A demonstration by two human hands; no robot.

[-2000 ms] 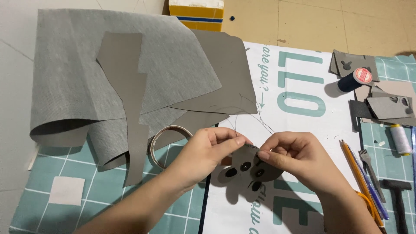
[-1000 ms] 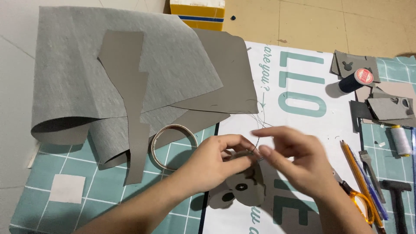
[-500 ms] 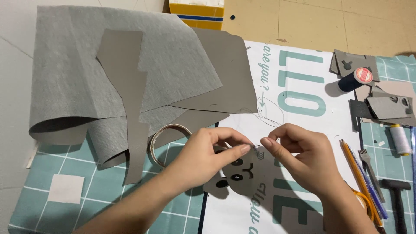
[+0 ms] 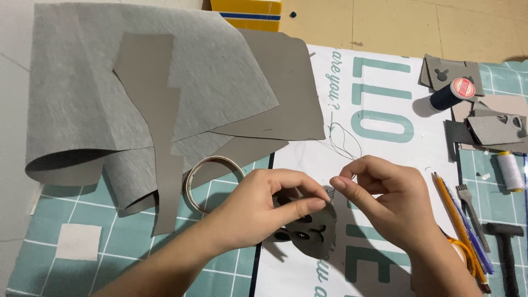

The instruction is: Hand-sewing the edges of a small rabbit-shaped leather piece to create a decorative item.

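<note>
Head view: our left hand [image 4: 258,209] pinches the grey felt face [image 4: 313,231] – our right hand [image 4: 385,201], just beside, grips thread [image 4: 346,140] above its top edge.

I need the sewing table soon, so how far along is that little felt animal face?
Done: dark eye patches sit on the small grey felt face. In hand: the left hand pinches it while the right hand pulls thin dark thread at its top edge. Left: thread uncut; further stitching needed cannot be told.
</note>
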